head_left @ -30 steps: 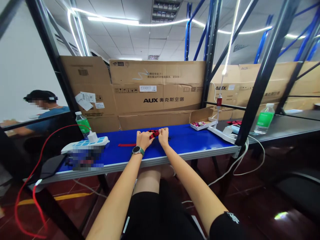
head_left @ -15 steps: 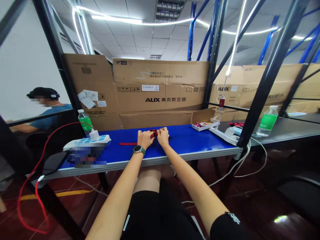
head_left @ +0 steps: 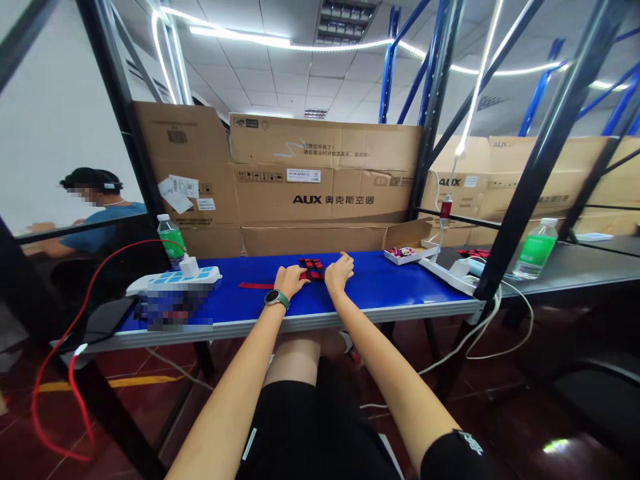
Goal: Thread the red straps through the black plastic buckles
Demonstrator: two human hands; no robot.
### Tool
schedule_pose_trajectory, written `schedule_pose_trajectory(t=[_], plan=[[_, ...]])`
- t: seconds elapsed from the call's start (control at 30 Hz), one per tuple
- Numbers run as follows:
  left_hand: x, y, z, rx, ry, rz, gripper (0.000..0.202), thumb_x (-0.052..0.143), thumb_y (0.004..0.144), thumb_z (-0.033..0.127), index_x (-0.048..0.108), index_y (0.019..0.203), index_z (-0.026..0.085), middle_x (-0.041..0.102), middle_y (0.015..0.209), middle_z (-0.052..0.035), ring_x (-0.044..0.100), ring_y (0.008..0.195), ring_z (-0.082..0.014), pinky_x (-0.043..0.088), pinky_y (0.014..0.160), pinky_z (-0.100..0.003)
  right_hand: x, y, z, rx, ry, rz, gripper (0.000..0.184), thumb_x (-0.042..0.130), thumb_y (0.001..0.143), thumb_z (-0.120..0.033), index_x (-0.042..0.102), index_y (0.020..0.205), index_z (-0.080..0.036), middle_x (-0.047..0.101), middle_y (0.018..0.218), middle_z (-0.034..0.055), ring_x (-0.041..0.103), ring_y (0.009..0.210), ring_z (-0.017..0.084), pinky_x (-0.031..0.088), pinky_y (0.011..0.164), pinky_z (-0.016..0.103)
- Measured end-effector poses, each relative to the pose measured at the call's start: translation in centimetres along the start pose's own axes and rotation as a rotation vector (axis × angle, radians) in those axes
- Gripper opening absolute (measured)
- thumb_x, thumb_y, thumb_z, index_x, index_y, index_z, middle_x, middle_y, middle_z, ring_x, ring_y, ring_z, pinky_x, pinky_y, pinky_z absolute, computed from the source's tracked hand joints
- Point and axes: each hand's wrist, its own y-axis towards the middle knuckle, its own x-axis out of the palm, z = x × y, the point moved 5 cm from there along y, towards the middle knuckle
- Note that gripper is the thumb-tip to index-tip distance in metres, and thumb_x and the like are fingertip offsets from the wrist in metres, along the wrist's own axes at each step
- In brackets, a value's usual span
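Red-and-black strap (head_left: 312, 268) lies on the blue table (head_left: 390, 287) between both hands, long axis running 3 to 9 o'clock. Left hand (head_left: 290, 280) is curled on it at 9, can't tell if it's pinching. Right hand (head_left: 340, 269) is at 3, fingers loose and holding nothing.

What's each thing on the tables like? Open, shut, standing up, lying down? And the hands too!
left hand, fingertips on the red and black piece
right hand, open, beside that piece
red strap, lying flat
left bottle, upright, capped
right bottle, upright, capped
small cardboard box, flap open
power strip, white plug plugged in
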Motion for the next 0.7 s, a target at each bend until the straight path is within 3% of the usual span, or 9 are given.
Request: schedule_pose_trajectory(t=[0.07,0.13,0.2,0.27,0.37,0.5,0.7], plan=[[0.5,0.1,-0.4,0.002,-0.044,-0.013,0.039,0.065,0.088,0.043,0.070,0.122,0.027,0.070,0.109,-0.0102,0.064,0.105,-0.0279,0.044,0.086,-0.036,0.7,-0.6,-1.4,-0.242,-0.091,-0.090,0.050,0.040,0.090,-0.014,0.045,0.139,-0.016,0.042,0.142,0.0222,0.038,0.132,0.035,0.032,0.103,0.049],[1.0,0.1,-0.8,-0.004,-0.109,-0.027,0.037,0.063,0.089,0.034,0.068,0.125,0.027,0.070,0.111,-0.0087,0.064,0.105,-0.0247,0.046,0.087,-0.033,2.3,-1.5,-2.5,-0.472,-0.120,-0.278,0.044,0.047,0.090,-0.019,0.053,0.133,-0.022,0.049,0.140,0.0165,0.038,0.132,0.032,0.032,0.103,0.048],[1.6,0.2,-1.5,-0.024,-0.181,-0.035,0.037,0.060,0.089,0.024,0.067,0.125,0.025,0.069,0.113,-0.0084,0.063,0.106,-0.0228,0.048,0.090,-0.032,4.0,-2.1,-2.7,-0.591,-0.111,-0.468,0.038,0.053,0.092,-0.025,0.056,0.130,-0.026,0.056,0.135,0.0117,0.041,0.129,0.029,0.034,0.100,0.046],[2.1,0.4,-2.3,-0.051,-0.256,-0.003,0.040,0.059,0.087,0.018,0.065,0.126,0.022,0.068,0.118,-0.0097,0.063,0.108,-0.0224,0.049,0.094,-0.033,5.1,-2.2,-2.5,-0.608,-0.094,-0.570,0.038,0.057,0.094,-0.031,0.055,0.131,-0.028,0.058,0.135,0.0093,0.045,0.128,0.028,0.036,0.098,0.046],[2.4,0.6,-3.3,-0.111,-0.404,0.103,0.045,0.061,0.083,0.013,0.061,0.128,0.018,0.070,0.116,-0.0103,0.066,0.100,-0.0206,0.052,0.091,-0.032,5.8,-2.0,-2.2,-0.604,-0.092,-0.620,0.038,0.062,0.093,-0.035,0.056,0.130,-0.027,0.061,0.134,0.0089,0.049,0.126,0.027,0.037,0.097,0.044],[2.0,0.6,-3.5,-0.111,-0.571,0.207,0.036,0.060,0.080,0.011,0.065,0.115,0.018,0.073,0.099,-0.0066,0.069,0.081,-0.0174,0.055,0.079,-0.030,5.4,-2.0,-2.3,-0.604,-0.117,-0.578,0.031,0.063,0.093,-0.036,0.061,0.121,-0.023,0.065,0.126,0.0096,0.055,0.121,0.026,0.038,0.096,0.043],[0.9,0.4,-2.9,-0.100,-0.607,0.281,0.025,0.063,0.080,0.019,0.067,0.104,0.018,0.073,0.082,-0.0034,0.069,0.073,-0.0168,0.055,0.075,-0.028,4.9,-1.9,-2.4,-0.576,-0.092,-0.510,0.030,0.064,0.091,-0.033,0.063,0.118,-0.022,0.068,0.120,0.0094,0.061,0.113,0.025,0.044,0.091,0.035]])
